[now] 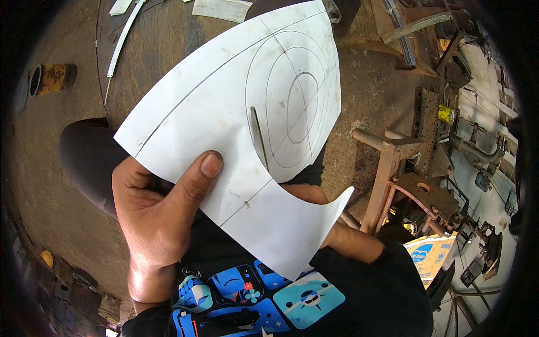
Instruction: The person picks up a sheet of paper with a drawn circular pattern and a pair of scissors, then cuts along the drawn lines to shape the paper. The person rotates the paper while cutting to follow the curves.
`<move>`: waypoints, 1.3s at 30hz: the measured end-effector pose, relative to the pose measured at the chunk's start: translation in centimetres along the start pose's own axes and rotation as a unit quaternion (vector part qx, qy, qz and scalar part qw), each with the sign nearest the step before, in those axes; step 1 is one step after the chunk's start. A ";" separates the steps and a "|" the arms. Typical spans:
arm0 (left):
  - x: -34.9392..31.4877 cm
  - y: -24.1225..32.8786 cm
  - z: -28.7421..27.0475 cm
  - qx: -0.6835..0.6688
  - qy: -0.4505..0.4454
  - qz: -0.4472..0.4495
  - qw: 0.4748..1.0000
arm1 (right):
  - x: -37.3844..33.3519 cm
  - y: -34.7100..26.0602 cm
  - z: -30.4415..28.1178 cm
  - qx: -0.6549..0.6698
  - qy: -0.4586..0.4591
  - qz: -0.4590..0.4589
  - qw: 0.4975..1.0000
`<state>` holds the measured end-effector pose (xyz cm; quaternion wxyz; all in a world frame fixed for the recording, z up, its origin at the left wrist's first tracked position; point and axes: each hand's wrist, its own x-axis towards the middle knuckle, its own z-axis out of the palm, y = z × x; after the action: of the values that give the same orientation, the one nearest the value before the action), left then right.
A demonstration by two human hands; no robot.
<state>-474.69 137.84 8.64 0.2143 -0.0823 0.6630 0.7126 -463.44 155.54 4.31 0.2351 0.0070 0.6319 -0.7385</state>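
Observation:
A white sheet of paper or thin card point(185, 118), drawn with nested ovals and ruled lines, is held up in front of me. My left hand point(163, 202) grips its lower left edge, thumb on top and fingers behind. A curved cut runs into it from the lower right, leaving a hooked flap. One narrow scissor blade point(257, 135) lies over the sheet at the inner end of the cut, along the outer oval. My right hand point(307, 193) is below and behind the sheet, closed around the scissors; its fingers and the handles are mostly hidden.
White offcut strips point(124, 39) and a flat white piece point(222, 9) lie beyond the sheet. A rusty pipe piece point(53, 78) lies on the floor at left. At right stand a rusty metal frame point(387, 168), a cardboard box point(429, 255) and scattered metal parts.

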 end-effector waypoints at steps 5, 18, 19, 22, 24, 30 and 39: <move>-0.1 -0.2 0.1 -0.014 0.004 -0.004 1.000 | -0.2 0.1 0.1 0.023 0.007 0.028 0.999; -0.4 -0.3 0.0 0.005 -0.006 0.004 1.000 | 0.1 -1.1 0.4 0.147 0.027 0.100 0.984; -0.4 -0.3 0.0 0.005 -0.008 0.001 1.000 | 0.2 -1.2 0.4 0.170 0.028 0.116 0.978; -0.4 -0.3 -0.1 0.004 -0.011 -0.005 1.000 | 0.4 -1.2 0.4 0.134 0.019 0.085 0.987; -0.4 -0.3 0.0 0.007 -0.007 -0.007 1.000 | 0.5 -1.0 0.4 0.112 0.016 0.070 0.991; -0.7 0.0 -0.2 0.018 -0.006 -0.052 0.998 | 0.1 -0.7 0.3 0.137 0.018 0.084 0.987; -0.5 -0.3 -0.1 -0.005 -0.007 -0.026 1.000 | 0.1 -0.6 0.3 0.100 0.015 0.083 0.991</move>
<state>-474.09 137.65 8.56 0.2370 -0.0953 0.6552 0.7110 -463.66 155.29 4.93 0.2845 0.0942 0.5552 -0.7759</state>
